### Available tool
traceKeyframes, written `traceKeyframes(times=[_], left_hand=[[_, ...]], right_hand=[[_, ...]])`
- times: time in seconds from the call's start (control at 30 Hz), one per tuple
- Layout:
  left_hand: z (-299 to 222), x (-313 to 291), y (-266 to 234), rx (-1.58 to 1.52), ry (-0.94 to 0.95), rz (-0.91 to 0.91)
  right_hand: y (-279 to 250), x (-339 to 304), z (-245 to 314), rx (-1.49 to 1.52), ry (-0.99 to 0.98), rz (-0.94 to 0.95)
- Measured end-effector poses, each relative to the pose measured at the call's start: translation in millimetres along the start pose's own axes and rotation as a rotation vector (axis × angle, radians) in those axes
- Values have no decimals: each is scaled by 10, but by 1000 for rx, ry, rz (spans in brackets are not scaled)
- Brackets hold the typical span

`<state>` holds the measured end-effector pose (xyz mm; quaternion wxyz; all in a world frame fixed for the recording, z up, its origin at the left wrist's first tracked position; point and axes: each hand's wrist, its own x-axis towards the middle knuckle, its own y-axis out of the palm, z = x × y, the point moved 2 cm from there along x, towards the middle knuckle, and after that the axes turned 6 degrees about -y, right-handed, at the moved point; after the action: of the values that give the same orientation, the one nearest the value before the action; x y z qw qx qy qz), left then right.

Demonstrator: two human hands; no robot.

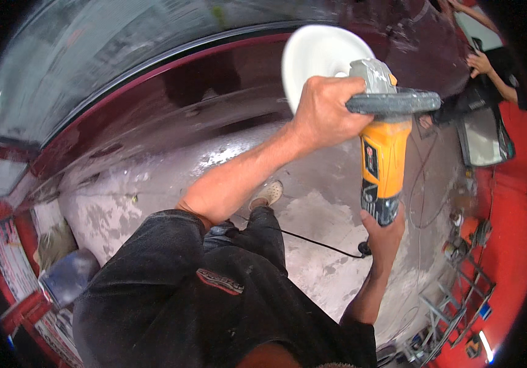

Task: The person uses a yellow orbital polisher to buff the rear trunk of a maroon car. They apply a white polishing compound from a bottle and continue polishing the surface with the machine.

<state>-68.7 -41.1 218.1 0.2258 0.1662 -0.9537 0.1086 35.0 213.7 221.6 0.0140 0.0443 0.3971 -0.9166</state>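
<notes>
Polisher lies between gripping hands, left hand round handle, right hand round tail

Yellow-and-black polisher, white pad, maroon car panel, charcoal shirt, blotchy pale-grey floor

No wording reads clearly — only marks show. On the yellow polisher, a dark upright label with a small red mark and pale lettering sits between the fingers of the left hand and those of the right hand. Just above the right fingers, the tool's black end bears a pale emblem. Down and left of all the fingers, the dark shirt carries a red-and-white logo, blurred. Farther left, a white panel shows red and dark print — illegible.
</notes>
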Motion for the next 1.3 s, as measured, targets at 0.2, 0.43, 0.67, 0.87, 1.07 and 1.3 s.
traceKeyframes(times=[0.2,0.43,0.67,0.87,1.07,1.3], left_hand=[[-329,146,-577,80,-50,-47],[-914,466,-1205,238,-56,-116],[-1757,579,-1632,556,-67,-378],[-1928,804,-1412,436,-439,-576],[-1941,948,-1376,521,-222,-480],[-1770,1201,-888,325,-223,-312]], right_hand=[[-163,130,570,-7,45,181],[-421,318,1234,38,-19,366],[-776,672,1968,114,-177,591],[-1126,1305,1837,70,-227,808],[-1172,1195,2023,19,-267,696],[-1421,1194,1747,11,-241,536]])
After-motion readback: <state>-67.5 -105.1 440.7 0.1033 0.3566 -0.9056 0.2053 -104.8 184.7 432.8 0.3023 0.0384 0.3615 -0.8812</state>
